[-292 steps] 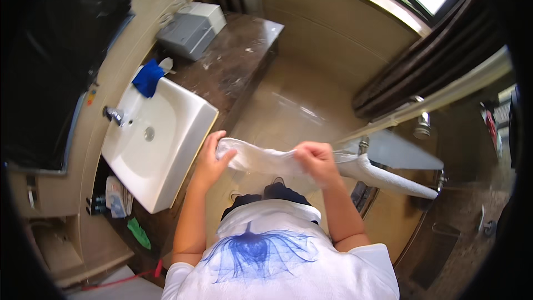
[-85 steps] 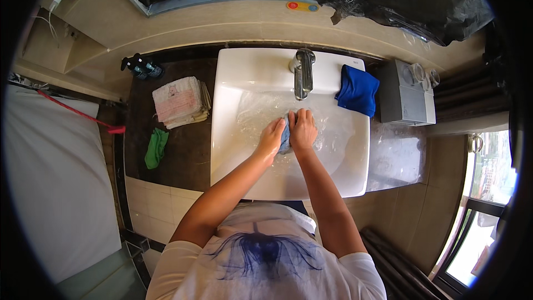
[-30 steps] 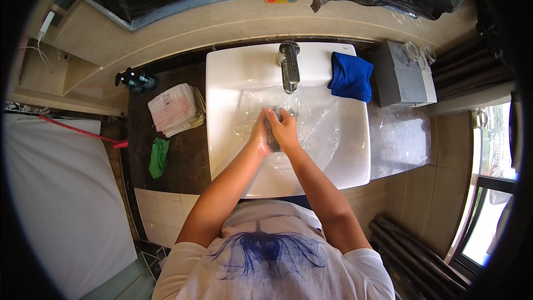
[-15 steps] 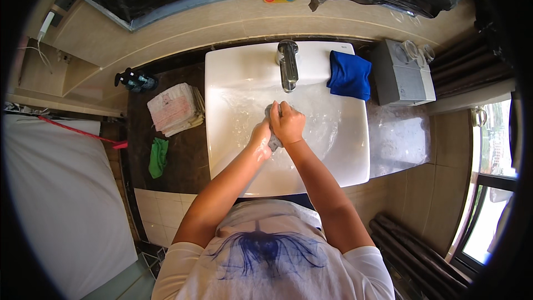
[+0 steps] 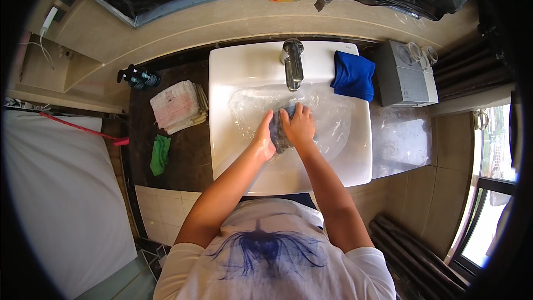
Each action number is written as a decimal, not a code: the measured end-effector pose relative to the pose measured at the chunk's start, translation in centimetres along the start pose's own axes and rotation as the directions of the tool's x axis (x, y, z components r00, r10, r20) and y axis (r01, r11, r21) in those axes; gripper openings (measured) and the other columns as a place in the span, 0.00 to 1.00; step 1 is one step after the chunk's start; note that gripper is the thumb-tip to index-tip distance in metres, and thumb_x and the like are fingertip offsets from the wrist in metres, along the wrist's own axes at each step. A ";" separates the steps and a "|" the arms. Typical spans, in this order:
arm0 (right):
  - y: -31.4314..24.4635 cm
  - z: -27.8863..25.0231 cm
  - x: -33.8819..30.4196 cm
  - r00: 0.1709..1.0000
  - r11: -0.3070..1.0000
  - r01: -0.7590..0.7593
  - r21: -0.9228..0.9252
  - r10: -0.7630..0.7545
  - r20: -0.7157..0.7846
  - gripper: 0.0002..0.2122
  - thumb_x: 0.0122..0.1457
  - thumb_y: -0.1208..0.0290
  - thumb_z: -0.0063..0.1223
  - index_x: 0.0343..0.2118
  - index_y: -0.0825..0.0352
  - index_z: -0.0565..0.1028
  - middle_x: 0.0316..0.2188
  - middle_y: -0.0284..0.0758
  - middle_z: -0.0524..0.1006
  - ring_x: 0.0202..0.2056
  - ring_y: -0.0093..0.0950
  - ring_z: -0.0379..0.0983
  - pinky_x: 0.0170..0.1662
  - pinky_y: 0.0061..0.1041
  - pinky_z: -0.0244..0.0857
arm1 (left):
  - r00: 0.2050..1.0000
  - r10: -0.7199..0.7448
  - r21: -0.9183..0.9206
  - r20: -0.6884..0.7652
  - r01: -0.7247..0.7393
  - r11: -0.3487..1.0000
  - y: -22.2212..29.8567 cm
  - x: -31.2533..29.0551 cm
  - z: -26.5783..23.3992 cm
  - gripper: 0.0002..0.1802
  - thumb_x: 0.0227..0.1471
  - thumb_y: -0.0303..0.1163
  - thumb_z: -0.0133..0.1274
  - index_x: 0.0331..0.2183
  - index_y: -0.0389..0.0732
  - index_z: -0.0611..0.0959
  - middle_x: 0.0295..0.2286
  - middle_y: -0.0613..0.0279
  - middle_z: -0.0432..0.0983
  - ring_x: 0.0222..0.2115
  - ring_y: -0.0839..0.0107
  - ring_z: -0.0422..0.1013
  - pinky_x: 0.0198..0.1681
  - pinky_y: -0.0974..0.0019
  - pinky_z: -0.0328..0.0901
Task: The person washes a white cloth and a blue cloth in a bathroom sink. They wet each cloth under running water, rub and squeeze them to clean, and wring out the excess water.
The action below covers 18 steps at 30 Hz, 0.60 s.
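A wet grey-blue cloth (image 5: 282, 129) lies in the white sink (image 5: 222, 158), in shallow water. My left hand (image 5: 265, 137) holds the cloth at its left side, its fingers partly hidden beneath or behind it. Over the cloth's right side lies my right hand (image 5: 300, 128), fingers bent a little and gripping it. Just beyond both hands stands the chrome faucet (image 5: 293, 64); whether water runs from it I cannot tell. A folded blue cloth (image 5: 354, 76) hangs over the sink's back right rim.
On the dark counter (image 5: 186, 169) left of the sink are a stack of folded towels (image 5: 177, 106), a green cloth (image 5: 160, 154) and dark pump bottles (image 5: 139, 76). To the right stands a grey box (image 5: 405, 75) with glass items (image 5: 413, 53) on top.
The cloth was bunched tightly between my clasped hands; now it is spread wider in the water. My hands have moved apart, with the right one shifting right and its fingers loosening.
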State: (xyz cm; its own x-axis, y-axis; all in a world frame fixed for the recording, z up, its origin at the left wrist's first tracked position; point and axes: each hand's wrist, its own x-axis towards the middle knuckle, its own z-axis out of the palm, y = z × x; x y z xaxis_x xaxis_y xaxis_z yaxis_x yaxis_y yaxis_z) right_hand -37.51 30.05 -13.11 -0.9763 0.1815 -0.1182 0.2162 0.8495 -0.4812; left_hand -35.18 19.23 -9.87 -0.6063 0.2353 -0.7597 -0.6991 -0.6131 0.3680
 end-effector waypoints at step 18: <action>-4.5 -1.9 -1.8 0.892 0.868 0.382 0.318 -0.256 -0.373 0.15 0.52 0.62 0.50 0.14 0.64 0.66 0.14 0.39 0.69 0.16 0.40 0.67 0.19 0.35 0.60 | 0.994 0.103 -0.242 0.022 -0.095 0.966 -1.1 0.7 0.8 0.26 0.54 0.54 0.39 0.42 0.42 0.71 0.36 0.60 0.70 0.38 0.69 0.68 0.38 0.65 0.65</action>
State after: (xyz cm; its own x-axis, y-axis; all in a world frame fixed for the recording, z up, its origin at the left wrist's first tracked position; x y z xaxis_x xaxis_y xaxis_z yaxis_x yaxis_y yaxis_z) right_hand -36.72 26.89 -9.08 -0.9308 0.1292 0.3419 -0.1812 0.6492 -0.7387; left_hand -35.14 20.65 -10.43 -0.6833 0.1877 -0.7056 -0.5260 -0.7968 0.2974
